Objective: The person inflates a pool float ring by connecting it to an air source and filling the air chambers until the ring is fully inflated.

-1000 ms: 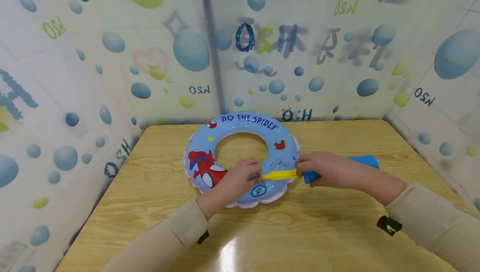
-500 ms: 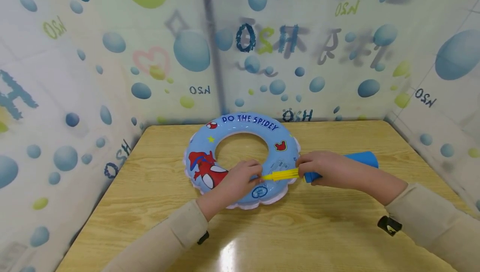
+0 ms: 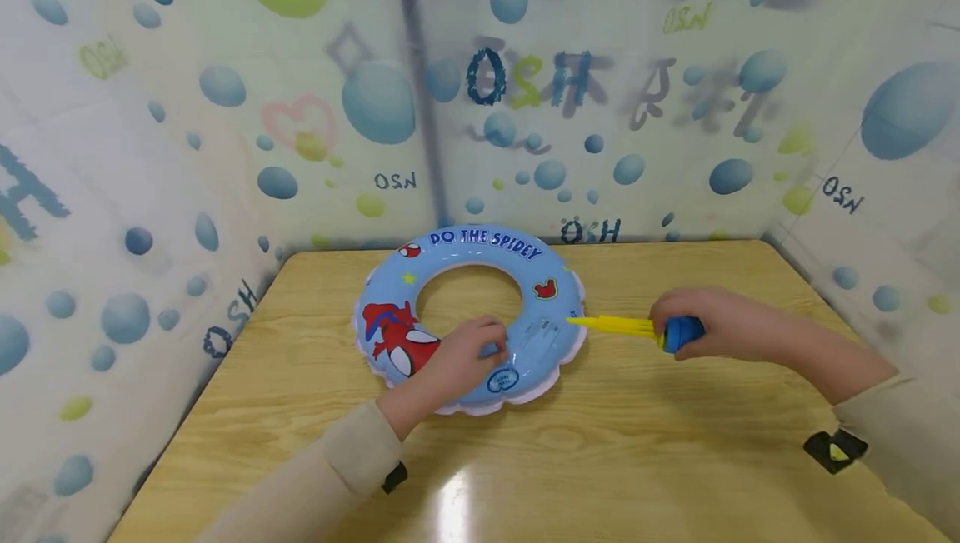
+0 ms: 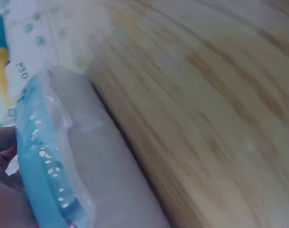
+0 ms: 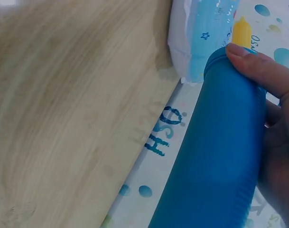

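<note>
A light blue inflatable swim ring (image 3: pixel 551 264) with cartoon prints and a frilled pale edge lies on the table. My left hand (image 3: pixel 461 364) is over its near side, thumb and fingers pinching the small valve (image 4: pixel 13 165), mostly hidden by the fingers. My right hand (image 3: pixel 708 322) grips a blue hand pump (image 5: pixel 210 142) around its front end. From the pump a yellow nozzle (image 3: pixel 615 325) points left, its tip overlapping the ring's right edge in the head view and apart from the left hand.
The wooden table (image 3: pixel 637 460) is bordered by a wall covering (image 3: pixel 645 27) with bubble prints and lettering at the back and sides. Dark straps (image 3: pixel 835 451) sit at both sleeve cuffs.
The right hand has drawn the pump back to the right, so the yellow nozzle has come away from the left hand's fingers. The ring has shifted slightly left with the left hand.
</note>
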Tool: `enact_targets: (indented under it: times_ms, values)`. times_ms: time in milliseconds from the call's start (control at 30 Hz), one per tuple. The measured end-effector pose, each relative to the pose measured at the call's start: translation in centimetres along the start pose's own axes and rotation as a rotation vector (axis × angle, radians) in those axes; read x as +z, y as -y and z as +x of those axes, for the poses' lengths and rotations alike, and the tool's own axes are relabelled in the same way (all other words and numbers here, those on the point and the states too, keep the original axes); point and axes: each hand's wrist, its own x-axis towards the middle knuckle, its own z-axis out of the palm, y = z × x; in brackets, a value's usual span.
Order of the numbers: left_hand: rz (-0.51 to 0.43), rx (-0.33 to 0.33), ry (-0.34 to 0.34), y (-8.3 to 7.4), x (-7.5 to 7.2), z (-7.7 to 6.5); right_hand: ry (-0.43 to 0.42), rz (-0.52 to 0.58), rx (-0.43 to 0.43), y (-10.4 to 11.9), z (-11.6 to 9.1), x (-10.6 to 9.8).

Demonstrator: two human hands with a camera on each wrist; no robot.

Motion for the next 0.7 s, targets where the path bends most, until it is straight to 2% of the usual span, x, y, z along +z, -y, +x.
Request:
enact_targets:
  times_ms: [133,233,400,567,700]
  values:
    - [-0.086,-0.055,-0.021,0.0,0.0,-0.1,0.018,-0.037,0.022,-0.3,-1.0,0.6]
    - [-0.125,-0.085,-0.009,-0.1,0.0,0.0,-0.005,-0.049,0.024,-0.9,-1.8,1.0]
    - [-0.141,-0.119,0.007,-0.5,-0.2,0.0,-0.074,-0.039,0.035,-2.2,-2.7,1.2]
    - [-0.168,-0.146,0.041,-0.9,-0.2,0.1,-0.137,-0.02,0.102,-3.8,-3.0,1.4]
    - [-0.152,-0.132,0.081,-1.3,0.0,0.4,-0.154,0.003,0.156,-4.7,-3.0,1.6]
